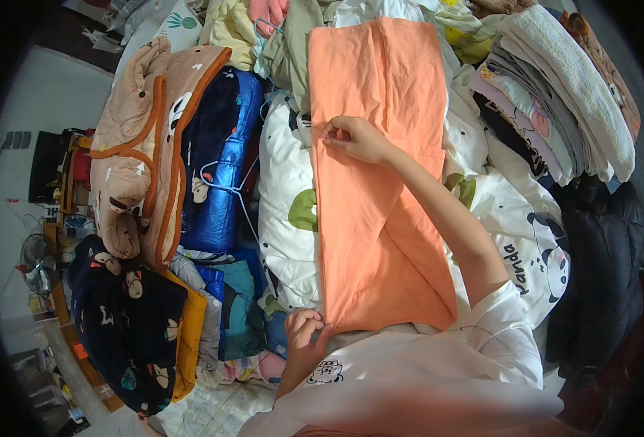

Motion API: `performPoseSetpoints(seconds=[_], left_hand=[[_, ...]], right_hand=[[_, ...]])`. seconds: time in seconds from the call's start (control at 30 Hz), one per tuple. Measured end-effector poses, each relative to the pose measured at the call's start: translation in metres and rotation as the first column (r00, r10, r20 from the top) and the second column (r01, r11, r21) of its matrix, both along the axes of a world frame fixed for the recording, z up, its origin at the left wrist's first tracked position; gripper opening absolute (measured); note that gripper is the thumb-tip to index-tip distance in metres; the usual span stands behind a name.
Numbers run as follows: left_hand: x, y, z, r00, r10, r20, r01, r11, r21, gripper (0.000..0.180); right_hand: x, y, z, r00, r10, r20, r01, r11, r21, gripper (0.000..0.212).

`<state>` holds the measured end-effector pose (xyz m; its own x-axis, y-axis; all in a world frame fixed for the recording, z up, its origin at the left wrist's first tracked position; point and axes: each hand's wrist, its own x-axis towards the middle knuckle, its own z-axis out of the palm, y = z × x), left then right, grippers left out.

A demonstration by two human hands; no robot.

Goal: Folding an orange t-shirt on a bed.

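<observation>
A long orange garment (pixel 380 211) lies spread out in front of me, its far end flat and its near end by my body. A lengthwise seam or fold shows in its far half, and creases cross the near half; its exact kind is unclear. My right hand (pixel 357 139) reaches across it and pinches its left edge, well up from the near end. At the near left corner my left hand (pixel 309 333) has its fingers closed on the cloth. Under and beside the garment is white bedding with panda and green prints (pixel 291 211).
Folded brown blankets with orange trim (pixel 147 146) and a dark patterned blanket (pixel 129 320) stack at left. A blue hanger (pixel 236 188) lies near a shiny blue bundle (pixel 224 211). Folded towels and clothes (pixel 555 95) pile at right, above a black padded jacket (pixel 600 269).
</observation>
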<state>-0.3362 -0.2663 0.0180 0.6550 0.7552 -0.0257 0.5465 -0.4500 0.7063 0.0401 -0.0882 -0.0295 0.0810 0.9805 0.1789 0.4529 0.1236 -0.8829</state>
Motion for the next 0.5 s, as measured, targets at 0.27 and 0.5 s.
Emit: performPoseSetpoints(seconds=[0.27,0.5], left_hand=[[0.007,0.006,0.004,0.975,0.174,0.137,-0.179,0.984,0.022,0.020],[0.114,0.095,0.037,0.925,-0.345,-0.158,0.370,0.727,0.578,0.063]], right_hand=[[0.001,-0.077,0.016,0.939,-0.246,0.239,0.124,0.894,0.430,0.036],[-0.016,-0.212,0.022,0.646,0.065,0.761,-0.345,0.914,0.215,0.054]])
